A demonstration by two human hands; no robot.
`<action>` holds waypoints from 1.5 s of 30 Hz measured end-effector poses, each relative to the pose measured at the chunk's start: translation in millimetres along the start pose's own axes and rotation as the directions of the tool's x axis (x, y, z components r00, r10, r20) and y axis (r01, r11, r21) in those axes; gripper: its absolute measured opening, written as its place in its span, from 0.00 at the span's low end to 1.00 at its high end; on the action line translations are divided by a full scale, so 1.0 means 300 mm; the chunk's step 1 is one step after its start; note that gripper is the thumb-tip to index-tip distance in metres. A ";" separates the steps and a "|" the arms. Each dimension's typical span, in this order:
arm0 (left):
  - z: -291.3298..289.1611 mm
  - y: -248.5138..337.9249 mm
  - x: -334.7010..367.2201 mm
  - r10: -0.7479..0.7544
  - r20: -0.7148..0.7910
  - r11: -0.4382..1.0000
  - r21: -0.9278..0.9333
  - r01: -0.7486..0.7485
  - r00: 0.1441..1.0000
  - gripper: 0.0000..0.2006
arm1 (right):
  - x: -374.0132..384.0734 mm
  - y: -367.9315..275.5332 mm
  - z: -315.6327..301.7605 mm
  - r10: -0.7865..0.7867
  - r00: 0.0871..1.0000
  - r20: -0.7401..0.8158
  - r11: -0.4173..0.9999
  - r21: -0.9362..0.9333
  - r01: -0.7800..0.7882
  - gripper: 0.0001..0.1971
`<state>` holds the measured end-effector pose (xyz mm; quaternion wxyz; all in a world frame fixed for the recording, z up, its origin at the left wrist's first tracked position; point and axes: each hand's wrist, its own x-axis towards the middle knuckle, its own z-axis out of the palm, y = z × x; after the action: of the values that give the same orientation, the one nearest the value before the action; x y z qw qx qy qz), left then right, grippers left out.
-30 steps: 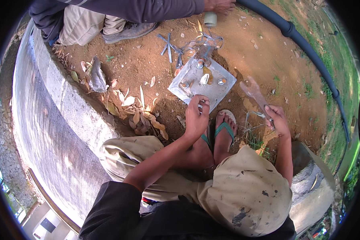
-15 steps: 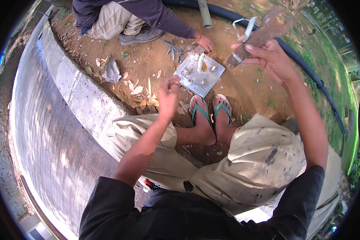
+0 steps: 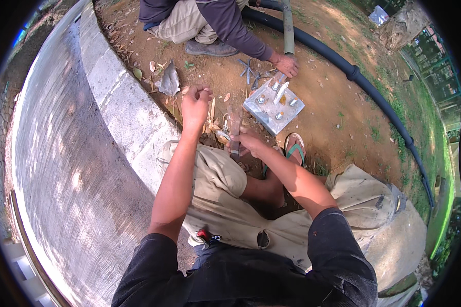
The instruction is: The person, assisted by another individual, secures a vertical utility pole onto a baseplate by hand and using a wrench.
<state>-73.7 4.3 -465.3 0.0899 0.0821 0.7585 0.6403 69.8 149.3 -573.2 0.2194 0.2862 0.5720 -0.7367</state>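
Observation:
My right hand is closed around a flat, rusty brown bar, held upright above my left knee; whether it is metal or wood is unclear. A pale strip hangs beside the bar. Farther left, my left hand is raised with its fingers curled together, and anything within them is hidden. Beyond my right hand, on the soil, lies a square grey metal plate with several upright bolts and nuts. A pale pointed piece stands among the bolts. A co-worker's hand reaches down at the plate's far edge.
A concrete curb curves along the left. Dry leaves and a crumpled grey piece lie beside it. Dark crossed pieces rest near the plate. A black hose arcs along the right, crossed by a grey-green pipe.
My right hand has swung from the upper right down to the middle with the rusty bar. My left hand has shifted slightly left. The view has turned, so the plate appears farther right.

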 end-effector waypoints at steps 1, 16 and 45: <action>0.027 -0.048 0.007 0.055 0.061 0.988 0.139 -0.063 0.997 0.14 | 0.017 0.031 -0.006 0.003 0.999 -0.054 0.994 0.107 0.003 0.13; 0.285 -0.420 0.208 -0.214 0.614 0.815 0.542 -0.208 0.760 0.20 | 0.399 0.101 0.045 -0.162 0.928 -0.335 0.564 0.741 0.366 0.12; 0.237 -0.412 0.331 0.185 0.144 0.604 0.764 -0.229 0.972 0.26 | 0.633 -0.157 0.131 -0.214 0.934 -0.285 0.065 0.950 0.304 0.11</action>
<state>-154.1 75.6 -601.8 -0.0097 0.2159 0.9423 0.2555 -108.2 123.9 -660.0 -0.1795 0.2769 -0.0109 -0.9439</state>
